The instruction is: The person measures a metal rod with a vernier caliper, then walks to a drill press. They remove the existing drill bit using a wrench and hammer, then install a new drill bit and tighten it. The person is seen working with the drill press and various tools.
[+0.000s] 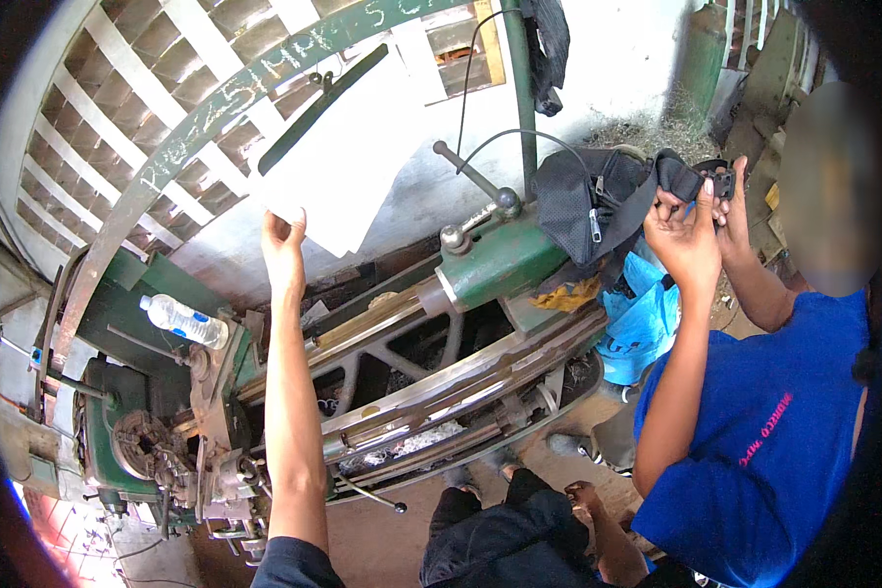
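My left hand (284, 240) reaches up over the lathe, closed on the lower left edge of a clipboard with white paper (348, 162). Its dark green edge and metal clip (326, 80) show; glare washes out the sheet. My right hand (583, 498) hangs low by my dark clothing, fingers curled; whatever it may hold is hidden. Beyond my left forearm lies the green lathe (505, 257) with its long bed rails. A co-worker in a blue shirt (755, 441) holds a black strap with a buckle (720, 178) in both hands.
A black bag (583, 201) and a blue plastic bag (637, 318) rest at the lathe's right end. A clear water bottle (184, 321) lies on the headstock side. A green gas cylinder (701, 69) stands by metal shavings (647, 137). A lever (399, 507) juts out in front.
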{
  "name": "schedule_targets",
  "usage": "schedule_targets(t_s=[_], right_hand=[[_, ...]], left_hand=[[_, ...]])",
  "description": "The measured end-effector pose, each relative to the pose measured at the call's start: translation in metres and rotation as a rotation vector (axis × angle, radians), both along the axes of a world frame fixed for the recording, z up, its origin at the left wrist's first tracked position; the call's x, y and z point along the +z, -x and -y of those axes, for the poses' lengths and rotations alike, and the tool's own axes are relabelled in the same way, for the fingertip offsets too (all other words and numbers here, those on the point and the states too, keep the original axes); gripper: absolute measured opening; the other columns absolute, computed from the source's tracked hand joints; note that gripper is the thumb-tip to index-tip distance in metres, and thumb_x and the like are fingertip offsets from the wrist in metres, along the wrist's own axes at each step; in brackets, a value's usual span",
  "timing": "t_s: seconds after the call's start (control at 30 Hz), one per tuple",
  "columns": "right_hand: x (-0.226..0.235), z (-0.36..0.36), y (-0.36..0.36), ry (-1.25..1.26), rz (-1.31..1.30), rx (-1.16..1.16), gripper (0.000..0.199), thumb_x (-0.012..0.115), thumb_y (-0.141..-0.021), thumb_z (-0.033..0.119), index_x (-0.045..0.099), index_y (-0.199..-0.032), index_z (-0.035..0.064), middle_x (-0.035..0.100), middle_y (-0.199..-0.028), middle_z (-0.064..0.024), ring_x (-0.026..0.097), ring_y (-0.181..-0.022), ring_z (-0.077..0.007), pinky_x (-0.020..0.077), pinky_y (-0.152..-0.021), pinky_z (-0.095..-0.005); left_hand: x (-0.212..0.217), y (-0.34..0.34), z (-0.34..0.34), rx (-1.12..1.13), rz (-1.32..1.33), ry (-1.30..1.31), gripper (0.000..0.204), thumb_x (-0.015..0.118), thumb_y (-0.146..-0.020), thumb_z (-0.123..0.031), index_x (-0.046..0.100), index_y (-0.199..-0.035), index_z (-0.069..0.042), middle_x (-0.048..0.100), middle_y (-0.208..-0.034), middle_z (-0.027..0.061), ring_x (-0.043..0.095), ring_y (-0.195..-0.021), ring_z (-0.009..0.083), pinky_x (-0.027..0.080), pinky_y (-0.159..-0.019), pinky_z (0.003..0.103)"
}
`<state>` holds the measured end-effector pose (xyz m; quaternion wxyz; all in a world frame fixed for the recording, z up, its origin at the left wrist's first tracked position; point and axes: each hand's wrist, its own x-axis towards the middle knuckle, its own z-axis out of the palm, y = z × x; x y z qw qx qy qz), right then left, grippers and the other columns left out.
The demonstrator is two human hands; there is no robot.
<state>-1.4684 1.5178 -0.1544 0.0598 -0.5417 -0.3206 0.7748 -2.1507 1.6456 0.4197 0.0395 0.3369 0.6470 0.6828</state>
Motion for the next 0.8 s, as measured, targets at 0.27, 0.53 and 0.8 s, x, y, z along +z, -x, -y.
schedule_targets(t_s=[0.27, 0.53, 0.8], right_hand=[[0.055, 0.012, 0.036, 0.395, -0.132, -0.282, 0.008, 0.062, -0.086, 0.002, 0.059, -0.079, 0.0038, 0.058, -0.068, -0.0055, 0.052, -0.05, -0.0149, 0.0458, -0.047, -0.0309], [0.042, 0.011, 0.062, 0.127, -0.074, -0.067, 0.015, 0.063, -0.089, 0.008, 0.066, -0.099, -0.0024, 0.068, -0.078, -0.0132, 0.064, -0.058, -0.0222, 0.0547, -0.052, -0.0368], [0.043, 0.019, 0.042, -0.493, -0.106, 0.226, 0.021, 0.06, -0.093, 0.022, 0.062, -0.102, 0.0027, 0.066, -0.081, -0.011, 0.066, -0.067, -0.0235, 0.0548, -0.054, -0.0364]], left_hand=[[-0.001, 0.051, -0.008, -0.149, 0.109, -0.208, 0.021, 0.057, -0.098, -0.012, 0.061, -0.116, -0.002, 0.066, -0.107, 0.0058, 0.06, -0.099, 0.013, 0.046, -0.087, 0.03], [0.007, 0.072, 0.0, -0.177, 0.136, -0.207, 0.022, 0.055, -0.098, -0.009, 0.06, -0.117, 0.0, 0.066, -0.11, 0.0066, 0.06, -0.101, 0.014, 0.047, -0.088, 0.03], [0.004, 0.081, 0.004, -0.007, 0.101, -0.14, 0.032, 0.058, -0.096, -0.017, 0.057, -0.123, 0.0, 0.062, -0.119, 0.0099, 0.06, -0.106, 0.0182, 0.047, -0.09, 0.035]])
